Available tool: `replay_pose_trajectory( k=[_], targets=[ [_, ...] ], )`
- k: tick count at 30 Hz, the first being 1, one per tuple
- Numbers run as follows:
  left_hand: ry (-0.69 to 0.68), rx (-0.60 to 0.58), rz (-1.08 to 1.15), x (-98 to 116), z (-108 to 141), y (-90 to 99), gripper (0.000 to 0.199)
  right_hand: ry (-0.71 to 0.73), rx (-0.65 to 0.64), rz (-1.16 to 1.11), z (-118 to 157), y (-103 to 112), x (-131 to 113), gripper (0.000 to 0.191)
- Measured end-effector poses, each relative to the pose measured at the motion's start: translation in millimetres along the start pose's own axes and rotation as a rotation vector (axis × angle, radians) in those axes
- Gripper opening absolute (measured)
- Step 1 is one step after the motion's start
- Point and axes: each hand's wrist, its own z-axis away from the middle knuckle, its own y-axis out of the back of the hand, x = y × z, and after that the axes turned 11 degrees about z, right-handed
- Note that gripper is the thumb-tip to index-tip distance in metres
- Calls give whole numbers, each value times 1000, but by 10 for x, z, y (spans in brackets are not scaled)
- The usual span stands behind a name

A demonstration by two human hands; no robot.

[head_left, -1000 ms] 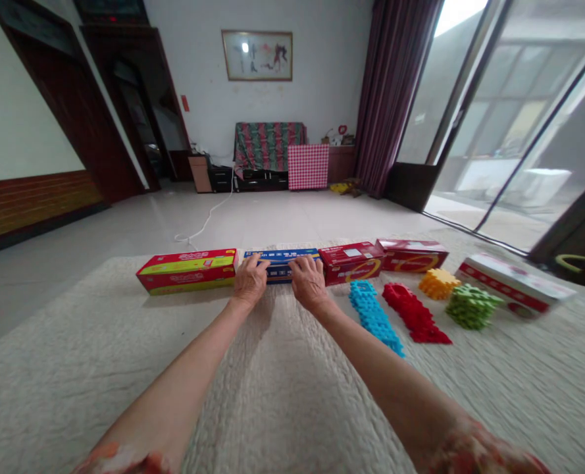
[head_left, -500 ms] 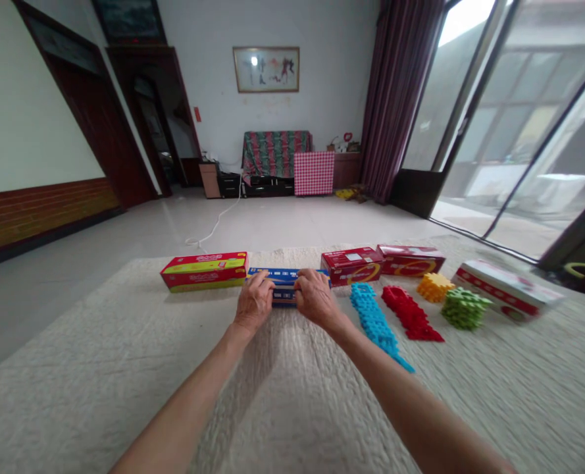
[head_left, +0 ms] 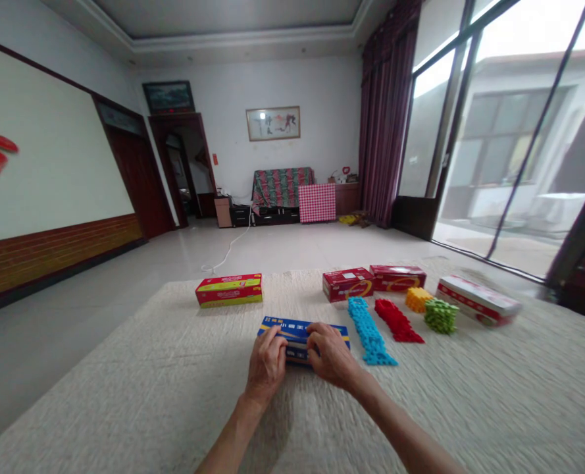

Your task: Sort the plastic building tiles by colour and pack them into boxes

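A long blue box [head_left: 297, 326] with white lettering lies on the cream cloth cover [head_left: 174, 388] in front of me. My left hand [head_left: 267, 359] grips its near side toward the left, fingers over the top edge. Toward the right end, my right hand [head_left: 330, 352] holds the same near edge in the same way. Right of the box runs a row of blue plastic interlocking pieces [head_left: 368, 329]. Beside it lie red pieces [head_left: 398, 320], with yellow pieces [head_left: 418, 299] and a stack of green pieces [head_left: 441, 316] further right.
A red and yellow box [head_left: 229, 290] sits at the back left of the cover. Behind the plastic pieces stand a dark red box [head_left: 348, 284] and another red box [head_left: 398, 278]. A white and red box [head_left: 478, 300] is at the right. Beyond the cover's far edge is the tiled floor [head_left: 292, 253].
Both hands have drawn the blue box nearer to me, away from the red and yellow box and the dark red box. The head view has tilted upward.
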Motion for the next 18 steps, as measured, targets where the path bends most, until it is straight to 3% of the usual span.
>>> replay_pose_trajectory(
  k=[4,7,18],
  targets=[
    [-79,53,-75,27,86,-10,22,8,-46,-35,-11,57,15,23],
    [-121,98,-106,9,102,-35,20,-19,-101,-5,-71,104,75,16],
    [-175,165,-73,-31,124,-104,16,-17,-401,137,-303,290,237,31]
  ],
)
